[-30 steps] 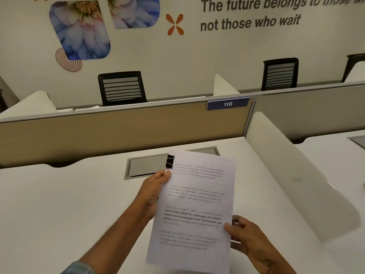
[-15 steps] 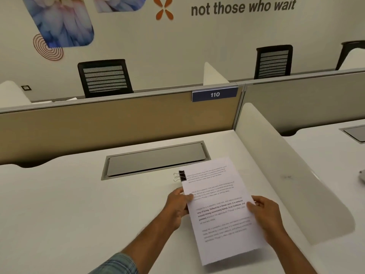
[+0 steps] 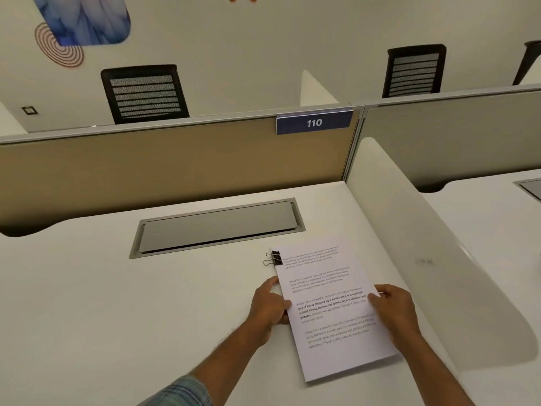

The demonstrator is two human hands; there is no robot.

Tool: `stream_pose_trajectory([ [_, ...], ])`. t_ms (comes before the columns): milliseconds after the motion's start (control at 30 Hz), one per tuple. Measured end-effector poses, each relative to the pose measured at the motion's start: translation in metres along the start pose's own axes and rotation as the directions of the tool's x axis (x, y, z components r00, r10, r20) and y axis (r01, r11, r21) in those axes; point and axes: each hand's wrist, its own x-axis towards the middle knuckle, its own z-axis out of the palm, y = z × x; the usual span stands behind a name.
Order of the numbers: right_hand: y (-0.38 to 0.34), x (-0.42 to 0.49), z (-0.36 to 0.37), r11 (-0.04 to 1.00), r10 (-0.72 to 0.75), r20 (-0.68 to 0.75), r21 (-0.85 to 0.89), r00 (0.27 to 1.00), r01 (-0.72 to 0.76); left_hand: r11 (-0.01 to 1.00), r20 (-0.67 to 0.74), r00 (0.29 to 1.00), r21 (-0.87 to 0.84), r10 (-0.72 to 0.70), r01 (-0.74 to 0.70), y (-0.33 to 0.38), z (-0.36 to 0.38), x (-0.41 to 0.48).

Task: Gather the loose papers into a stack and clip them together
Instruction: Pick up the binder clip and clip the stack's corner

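Observation:
A stack of white printed papers (image 3: 328, 306) lies flat on the white desk (image 3: 117, 303), tilted a little anticlockwise. A black binder clip (image 3: 275, 257) with silver wire handles grips the stack's top left corner. My left hand (image 3: 270, 307) pinches the stack's left edge about halfway down. My right hand (image 3: 393, 307) holds the right edge, thumb on top of the page. Both forearms reach in from the bottom of the view.
A grey cable-tray lid (image 3: 218, 227) is set into the desk just behind the papers. A tan partition (image 3: 175, 168) with a "110" sign (image 3: 314, 122) closes the back. A white curved divider (image 3: 424, 250) stands close on the right. Black chairs stand beyond.
The clipped stack came down from being held up in the air to lying flat on the desk. Both hands moved down with it and slid to its side edges.

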Motion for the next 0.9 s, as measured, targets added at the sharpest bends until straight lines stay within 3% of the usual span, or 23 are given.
stream_pose_trajectory([
  [200,0.002,0.000,0.004,0.995,-0.051,-0.053,-0.090,0.997,0.046,0.979,-0.074,0.992,0.185,0.101,-0.086,-0.002,0.011,0.002],
  [500,-0.001,-0.013,0.004,0.978,-0.100,-0.088,-0.193,0.991,0.081,0.958,-0.149,0.973,0.254,0.175,-0.134,-0.002,0.010,-0.001],
  [900,0.002,-0.030,0.000,0.915,-0.188,0.013,-0.360,0.982,0.180,0.965,0.136,0.985,0.222,0.108,-0.137,-0.023,-0.013,-0.049],
])
